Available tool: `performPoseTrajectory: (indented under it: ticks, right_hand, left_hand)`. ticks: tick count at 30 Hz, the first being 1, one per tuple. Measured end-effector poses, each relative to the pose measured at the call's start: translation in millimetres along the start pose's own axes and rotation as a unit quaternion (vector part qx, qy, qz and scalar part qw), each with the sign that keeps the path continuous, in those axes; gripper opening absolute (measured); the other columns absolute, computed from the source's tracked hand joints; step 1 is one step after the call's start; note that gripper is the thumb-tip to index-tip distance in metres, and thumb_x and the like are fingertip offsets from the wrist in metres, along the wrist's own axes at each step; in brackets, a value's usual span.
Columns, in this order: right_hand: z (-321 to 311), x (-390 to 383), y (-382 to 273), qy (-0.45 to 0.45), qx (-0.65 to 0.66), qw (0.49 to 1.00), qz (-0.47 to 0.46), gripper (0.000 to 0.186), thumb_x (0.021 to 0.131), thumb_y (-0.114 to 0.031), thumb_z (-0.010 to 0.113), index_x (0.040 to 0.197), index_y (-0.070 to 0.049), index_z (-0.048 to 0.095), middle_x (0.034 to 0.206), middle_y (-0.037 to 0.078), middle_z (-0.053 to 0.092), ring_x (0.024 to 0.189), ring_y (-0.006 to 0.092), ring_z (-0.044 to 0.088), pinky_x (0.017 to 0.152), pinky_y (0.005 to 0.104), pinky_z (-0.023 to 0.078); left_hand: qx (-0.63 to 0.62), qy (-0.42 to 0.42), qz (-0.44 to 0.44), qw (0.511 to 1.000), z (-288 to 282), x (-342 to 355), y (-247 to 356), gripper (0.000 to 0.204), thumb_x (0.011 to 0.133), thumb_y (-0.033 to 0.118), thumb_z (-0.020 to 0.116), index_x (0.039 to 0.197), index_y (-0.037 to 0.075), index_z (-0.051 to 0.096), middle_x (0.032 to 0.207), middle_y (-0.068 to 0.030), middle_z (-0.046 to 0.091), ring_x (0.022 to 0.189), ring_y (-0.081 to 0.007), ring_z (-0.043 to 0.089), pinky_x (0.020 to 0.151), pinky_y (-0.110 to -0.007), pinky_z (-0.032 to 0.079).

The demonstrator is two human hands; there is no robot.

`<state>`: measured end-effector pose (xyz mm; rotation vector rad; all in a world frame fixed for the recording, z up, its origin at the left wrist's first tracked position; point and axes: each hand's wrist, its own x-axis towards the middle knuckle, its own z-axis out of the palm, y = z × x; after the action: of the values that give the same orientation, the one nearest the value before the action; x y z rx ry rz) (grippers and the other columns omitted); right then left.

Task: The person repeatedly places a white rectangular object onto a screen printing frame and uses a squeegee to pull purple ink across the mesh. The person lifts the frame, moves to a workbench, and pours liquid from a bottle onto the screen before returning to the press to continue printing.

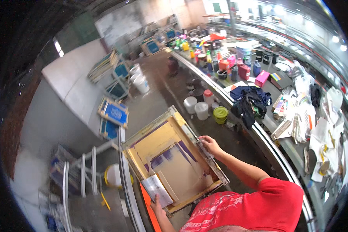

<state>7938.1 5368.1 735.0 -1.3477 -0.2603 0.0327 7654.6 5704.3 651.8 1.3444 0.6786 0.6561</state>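
A wooden screen printing frame (178, 116) lies tilted in front of me, its mesh smeared with tan and purple ink. My right hand (210, 146) is closed on its right side, beside a metal fitting on that edge. At the near left side my left hand (157, 207) grips the frame's edge, the thumb on a pale metal plate (157, 190). Inside the frame, next to this plate, lies a narrow wooden strip (168, 185). The undersides of the frame and the fingers there are hidden.
To my right runs a long table (205, 79) crowded with bottles, dark cloth (251, 100) and plastic. White buckets (201, 110) and a lime-green bucket (220, 115) stand on the floor beside it. At left are a metal rail (129, 185), blue-meshed frames (114, 112) and a wall.
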Motion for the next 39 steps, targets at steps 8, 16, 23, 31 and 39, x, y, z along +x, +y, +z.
performPoseTrajectory:
  ticks: [8, 16, 23, 31, 39]
  right_hand:
    - [50, 181, -20, 0.024, 0.049, 0.997, 0.063, 0.033, 0.097, -0.015, 0.059, 0.130, -0.012, 0.064, 0.098, 0.000, 0.065, 0.083, 0.0095, 0.056, 0.071, 0.0264, 0.047]
    - [64, 397, 14, 0.095, 0.131, 0.983, 0.086, 0.028, 0.100, -0.014, 0.055, 0.126, -0.015, 0.065, 0.073, -0.009, 0.050, 0.058, 0.0025, 0.040, 0.052, 0.0208, 0.031]
    - [103, 631, 24, 0.049, 0.046, 0.995, 0.070, 0.025, 0.100, -0.016, 0.057, 0.123, -0.017, 0.066, 0.069, -0.009, 0.046, 0.054, 0.0038, 0.038, 0.049, 0.0224, 0.030]
    - [157, 834, 72, -0.064, 0.015, 0.990, 0.123, 0.031, 0.102, -0.016, 0.055, 0.132, -0.010, 0.060, 0.073, -0.008, 0.047, 0.059, 0.0036, 0.039, 0.054, 0.0207, 0.033]
    - [208, 968, 120, -0.052, 0.046, 0.979, 0.193, 0.027, 0.101, -0.013, 0.057, 0.127, -0.011, 0.065, 0.073, -0.008, 0.050, 0.062, 0.0033, 0.042, 0.052, 0.0216, 0.032]
  left_hand:
    - [-0.029, -0.091, -0.092, 0.991, 82, 275, 44, 0.074, 0.089, 0.036, 0.078, 0.147, 0.003, 0.045, 0.144, -0.0135, 0.053, 0.128, -0.0286, 0.055, 0.105, -0.043, 0.047]
    - [0.043, -0.081, -0.066, 0.994, 257, 475, 105, 0.069, 0.083, 0.040, 0.083, 0.130, -0.006, 0.059, 0.130, -0.0144, 0.063, 0.116, -0.0265, 0.062, 0.101, -0.042, 0.048]
    - [0.014, -0.030, -0.075, 0.997, 342, 602, 120, 0.076, 0.082, 0.041, 0.084, 0.133, -0.007, 0.055, 0.131, -0.0154, 0.062, 0.119, -0.0267, 0.061, 0.103, -0.042, 0.047]
    - [-0.047, 0.075, -0.133, 0.987, 400, 702, 97, 0.082, 0.082, 0.044, 0.083, 0.132, -0.012, 0.050, 0.128, -0.0190, 0.061, 0.116, -0.0270, 0.062, 0.099, -0.040, 0.049]
    - [-0.035, 0.087, -0.130, 0.987, 443, 834, 118, 0.079, 0.082, 0.044, 0.083, 0.129, -0.013, 0.053, 0.122, -0.0195, 0.065, 0.110, -0.0277, 0.065, 0.095, -0.041, 0.052]
